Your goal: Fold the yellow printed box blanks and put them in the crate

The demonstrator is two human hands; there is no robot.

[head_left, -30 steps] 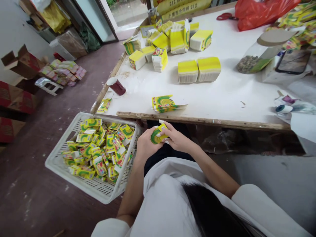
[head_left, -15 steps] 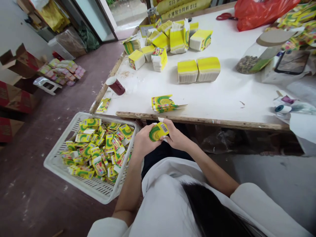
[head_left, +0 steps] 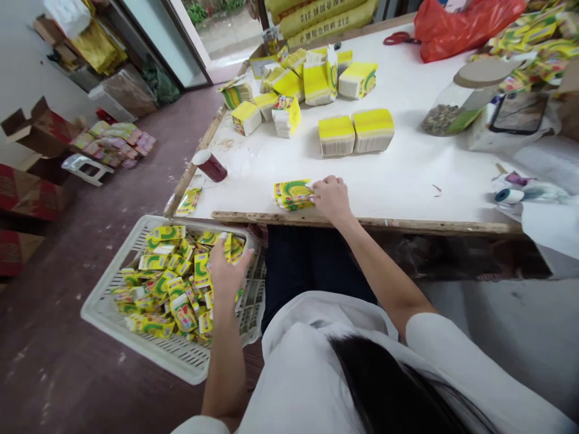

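Two hands, two stations: at twelve o'clock from our seat, our right hand (head_left: 332, 196) touches the flat carton stack (head_left: 292, 193) on the bench (head_left: 407, 187), its grip too hidden to tell whether it pinches; at ten, our left hand (head_left: 226, 271), grip spread, is over the basket (head_left: 145, 349). Snagging several layers could drag the loose stack towards six, off the bench.

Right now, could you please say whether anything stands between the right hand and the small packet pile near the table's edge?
Nothing visible: the right hand has its fingers at the right end of the packet pile.
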